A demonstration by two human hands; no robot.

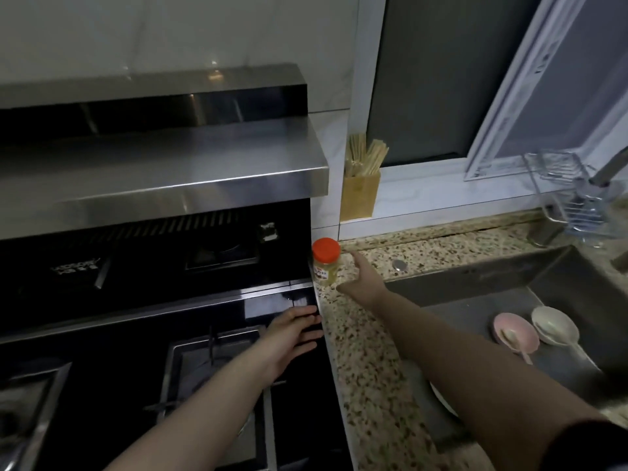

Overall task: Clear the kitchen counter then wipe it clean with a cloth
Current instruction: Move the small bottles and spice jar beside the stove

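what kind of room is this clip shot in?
A home kitchen, most likely. A gas hob sits under a steel range hood, beside a speckled stone counter with a steel sink holding two bowls.

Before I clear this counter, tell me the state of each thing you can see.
Red-lidded glass spice jar: upright, capped, on counter.
Right hand: open, beside jar, not gripping.
Left hand: open, flat on black stove.
Pink bowl: in steel sink.
Wooden chopstick holder: full.
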